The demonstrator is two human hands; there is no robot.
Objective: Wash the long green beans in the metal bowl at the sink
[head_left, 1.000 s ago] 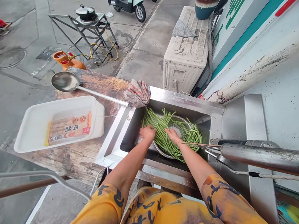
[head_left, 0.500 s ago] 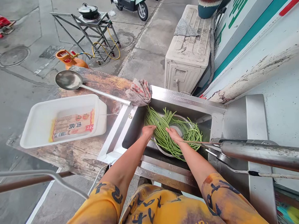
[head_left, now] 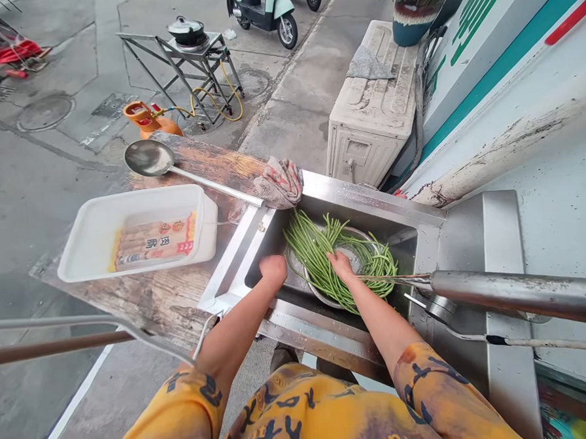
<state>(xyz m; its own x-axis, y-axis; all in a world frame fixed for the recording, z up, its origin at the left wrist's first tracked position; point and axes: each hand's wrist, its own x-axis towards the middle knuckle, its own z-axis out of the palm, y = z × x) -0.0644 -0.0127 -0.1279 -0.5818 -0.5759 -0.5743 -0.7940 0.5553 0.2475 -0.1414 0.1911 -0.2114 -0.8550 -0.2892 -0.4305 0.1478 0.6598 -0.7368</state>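
Long green beans [head_left: 319, 252] lie in a loose heap over a round metal basin [head_left: 321, 296] inside the steel sink [head_left: 371, 205]. My right hand [head_left: 341, 266] is closed around some of the beans near the middle of the heap, its thumb showing on top. Apart from the beans, my left hand [head_left: 275, 269] hangs over the left side of the sink, and its fingers are turned away and hidden. A water tap's metal pipe [head_left: 473, 285] reaches in from the right.
Left of the sink, a wooden board [head_left: 179, 291] bears a white tub [head_left: 93, 256] with a sausage pack [head_left: 154, 243] and a long-handled ladle [head_left: 147, 158]. A crumpled cloth [head_left: 278, 183] rests at the sink's back corner. Beyond stand a gas bottle [head_left: 150, 120] and a pot [head_left: 186, 30].
My left hand has come off the beans and moved left and slightly down toward the sink's left side. My right hand stays on the beans. The view has shifted slightly.
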